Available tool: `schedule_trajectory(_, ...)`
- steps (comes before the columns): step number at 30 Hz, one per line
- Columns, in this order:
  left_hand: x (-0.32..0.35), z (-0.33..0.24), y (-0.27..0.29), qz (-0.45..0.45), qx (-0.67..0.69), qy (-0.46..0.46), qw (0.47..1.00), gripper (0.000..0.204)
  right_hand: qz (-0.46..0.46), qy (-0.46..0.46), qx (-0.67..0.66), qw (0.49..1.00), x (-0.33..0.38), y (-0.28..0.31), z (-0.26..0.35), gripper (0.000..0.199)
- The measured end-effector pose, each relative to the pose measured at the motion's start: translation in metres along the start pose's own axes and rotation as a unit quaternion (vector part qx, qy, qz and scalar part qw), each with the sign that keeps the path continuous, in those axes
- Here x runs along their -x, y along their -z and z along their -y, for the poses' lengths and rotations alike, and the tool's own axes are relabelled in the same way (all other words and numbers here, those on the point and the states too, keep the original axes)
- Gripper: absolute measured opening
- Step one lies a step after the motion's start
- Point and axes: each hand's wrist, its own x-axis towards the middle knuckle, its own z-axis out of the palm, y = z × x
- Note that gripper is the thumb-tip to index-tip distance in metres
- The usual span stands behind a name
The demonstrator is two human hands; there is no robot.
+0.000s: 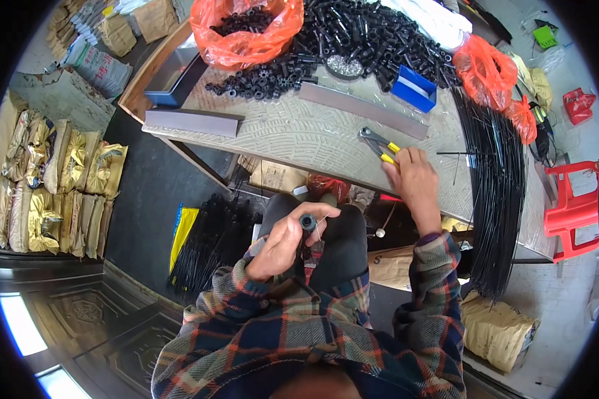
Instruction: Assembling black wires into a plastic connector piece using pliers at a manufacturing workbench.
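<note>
In front of my knees, my left hand point(277, 247) is closed round a dark tubular plastic piece point(307, 222), its round open end facing up. A thin wire or strand seems to hang beside it. My right hand point(416, 181) reaches over the table's near edge, its thumb and fingers at the yellow handle ends of a pair of pliers point(377, 139). The pliers' dark jaws point to the far left, against the tabletop point(293, 136). Part of the handles is hidden by the fingers.
Black tubular parts point(353, 36) are heaped at the back. A red bag point(246, 50), blue box point(414, 89) and grey metal angle strips point(363, 110) lie around. Long black rods point(499, 193) overhang the right edge. A red stool point(572, 209) stands right; sacks point(53, 179) are stacked left.
</note>
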Motion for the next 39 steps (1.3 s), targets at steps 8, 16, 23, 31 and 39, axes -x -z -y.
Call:
schedule_trajectory(8,-0.004,0.005,0.01,0.007,-0.042,-0.054,0.998,0.062,0.064,-0.111,-0.432,0.893,0.025,0.042,0.035,0.018)
schedule_trajectory(16,0.004,0.004,-0.002,-0.041,-0.068,-0.03,0.996,0.065,-0.035,0.185,0.164,0.968,0.02,0.108,0.071,0.045)
schedule_trajectory(23,0.009,0.004,-0.012,-0.126,-0.123,-0.039,0.984,0.067,-0.151,0.241,0.294,0.913,0.029,0.104,0.078,0.041)
schedule_trajectory(31,0.009,-0.011,-0.003,-0.009,-0.201,-0.025,0.979,0.065,0.034,0.195,0.071,0.978,0.04,0.117,0.077,0.032)
schedule_trajectory(39,0.01,-0.012,0.002,0.071,-0.261,-0.079,0.959,0.074,0.001,0.31,0.084,0.947,0.024,0.133,0.068,0.022)
